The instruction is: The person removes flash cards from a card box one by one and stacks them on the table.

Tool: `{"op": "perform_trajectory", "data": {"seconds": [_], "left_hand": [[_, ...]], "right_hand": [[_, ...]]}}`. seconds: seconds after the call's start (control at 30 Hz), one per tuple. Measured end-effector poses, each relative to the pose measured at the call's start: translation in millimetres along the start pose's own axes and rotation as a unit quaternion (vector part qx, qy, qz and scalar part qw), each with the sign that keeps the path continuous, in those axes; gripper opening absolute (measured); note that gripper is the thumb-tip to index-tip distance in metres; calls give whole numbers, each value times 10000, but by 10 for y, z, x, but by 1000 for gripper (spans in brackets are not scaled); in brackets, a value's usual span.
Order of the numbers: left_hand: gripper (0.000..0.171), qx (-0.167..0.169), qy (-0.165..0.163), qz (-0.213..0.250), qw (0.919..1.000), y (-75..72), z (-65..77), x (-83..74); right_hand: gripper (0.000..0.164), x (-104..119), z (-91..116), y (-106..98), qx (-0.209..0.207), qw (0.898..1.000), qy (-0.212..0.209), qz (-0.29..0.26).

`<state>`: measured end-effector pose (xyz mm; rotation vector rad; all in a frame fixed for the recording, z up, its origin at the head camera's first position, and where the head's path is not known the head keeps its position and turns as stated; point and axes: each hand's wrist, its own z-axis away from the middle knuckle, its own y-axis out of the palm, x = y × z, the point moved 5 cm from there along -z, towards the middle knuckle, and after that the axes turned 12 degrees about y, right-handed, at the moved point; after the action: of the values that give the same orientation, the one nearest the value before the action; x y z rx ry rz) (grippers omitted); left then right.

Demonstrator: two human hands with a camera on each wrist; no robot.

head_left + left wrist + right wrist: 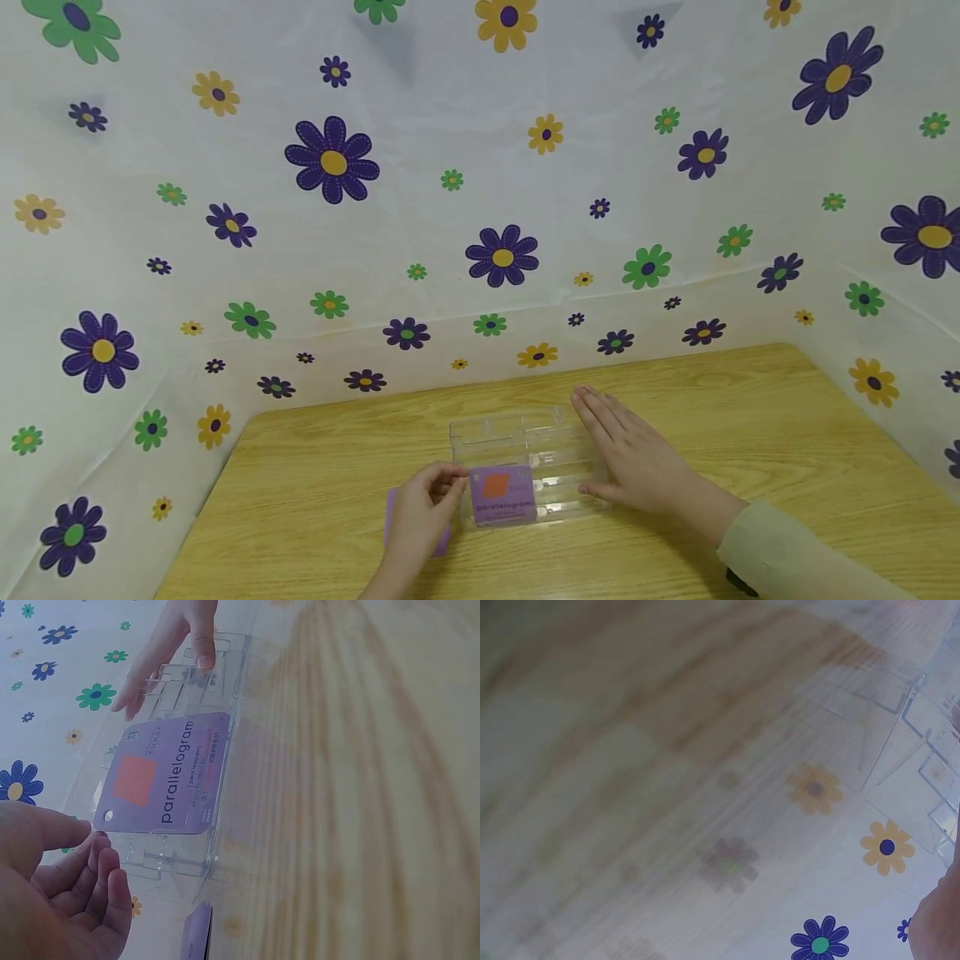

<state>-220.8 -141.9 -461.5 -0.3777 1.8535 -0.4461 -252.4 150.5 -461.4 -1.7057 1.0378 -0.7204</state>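
Parallelogram card [501,495], face up over the near left part of a clear holder [491,450], with my two hands at either side. Nearest me, my left hand [422,510] pinches the card's upper left corner, beside the punched hole, between thumb and forefinger; the other fingers curl loosely. Partly beneath this hand is a second purple item [196,934], whose thickness I cannot judge. A light corner grip leaves the printed face uncovered, so I can check that the card sits square; I should guide it by its edge without bending it. Whether its lower edge is seated in the plastic I cannot tell. Along the holder's right end, my right hand [636,462] lies with fingers straight and close together, thumb spread apart at the near side. Such a broad brace should, I judge, keep the light plastic from sliding; pressing harder might flex it. Beyond extends the wood-grain table [712,433], backed by a white sheet printed with flowers [420,225].
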Motion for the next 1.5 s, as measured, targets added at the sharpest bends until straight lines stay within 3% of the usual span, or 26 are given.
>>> {"op": "perform_trajectory", "data": {"seconds": [0.8,1.5], "left_hand": [[9,-28,-11,12,10000,14,-17,6],[5,-158,91,-243,9995,8,-13,21]], "right_hand": [[120,-1,1,-3,-31,10000,-23,71],[120,-6,-3,3,13,10000,-5,-36]]}}
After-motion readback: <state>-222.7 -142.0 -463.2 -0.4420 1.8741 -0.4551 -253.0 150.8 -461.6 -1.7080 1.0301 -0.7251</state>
